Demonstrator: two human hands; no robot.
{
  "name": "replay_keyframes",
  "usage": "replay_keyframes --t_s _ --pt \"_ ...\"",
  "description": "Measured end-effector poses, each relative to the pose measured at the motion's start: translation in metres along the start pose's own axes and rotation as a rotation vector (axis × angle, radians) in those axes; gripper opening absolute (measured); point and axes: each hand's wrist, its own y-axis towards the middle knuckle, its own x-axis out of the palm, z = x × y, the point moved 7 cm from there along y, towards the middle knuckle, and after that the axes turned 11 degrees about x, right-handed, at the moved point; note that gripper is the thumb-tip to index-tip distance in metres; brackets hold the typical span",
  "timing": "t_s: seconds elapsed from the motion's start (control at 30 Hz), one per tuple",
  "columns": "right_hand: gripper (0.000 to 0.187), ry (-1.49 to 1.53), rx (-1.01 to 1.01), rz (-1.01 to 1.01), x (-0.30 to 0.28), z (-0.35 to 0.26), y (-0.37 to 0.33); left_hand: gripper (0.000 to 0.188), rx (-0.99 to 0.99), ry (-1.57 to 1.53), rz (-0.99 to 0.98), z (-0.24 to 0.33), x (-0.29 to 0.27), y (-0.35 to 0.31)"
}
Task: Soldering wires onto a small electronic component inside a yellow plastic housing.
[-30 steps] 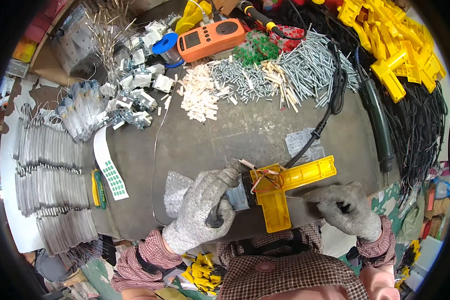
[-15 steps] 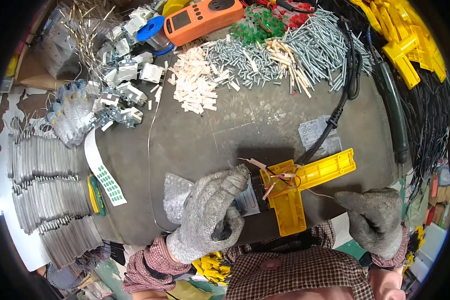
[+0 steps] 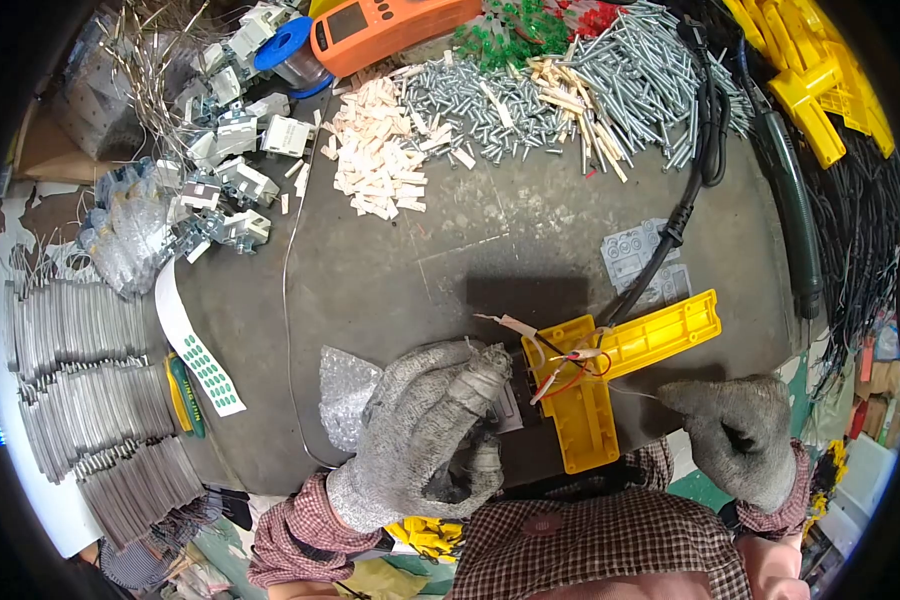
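In a grey knit glove, my left hand (image 3: 425, 430) is closed at the near table edge, its curled fingers on a flat grey metal plate (image 3: 510, 405), mostly hidden by the glove. Touching the plate's right side is a yellow T-shaped plastic housing half (image 3: 585, 430), its hollow side up. Red, black and white wires (image 3: 570, 362) with pale sleeves lie tangled over its middle, and a black power cord (image 3: 655, 265) runs from it to the upper right. My gloved right hand (image 3: 735, 435) pinches the end of a thin pale wire (image 3: 630, 390) stretching from the housing.
Piles of screws (image 3: 630, 80) and pale sleeves (image 3: 375, 150) lie at the back, beside an orange meter (image 3: 395, 30). Stacked grey metal plates (image 3: 80, 330), green-yellow cutters (image 3: 185, 395) and bubble wrap (image 3: 348, 395) are left. A soldering iron (image 3: 790, 215) hangs right.
My left fingers have shifted slightly right over the plate, covering more of it. My right hand has moved slightly left, still pinching the wire. The whole view has shifted a little.
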Motion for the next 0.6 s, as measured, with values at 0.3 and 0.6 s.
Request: replay_keyframes --t_s 0.3,0.6 --pt "0.040 -0.091 -0.105 0.054 -0.004 -0.010 0.001 0.079 0.068 0.037 -0.068 0.003 0.002 -0.001" --pt "0.036 0.200 0.158 -0.075 0.005 0.022 0.005 0.074 -0.007 0.019 -0.034 -0.001 0.003 -0.004"
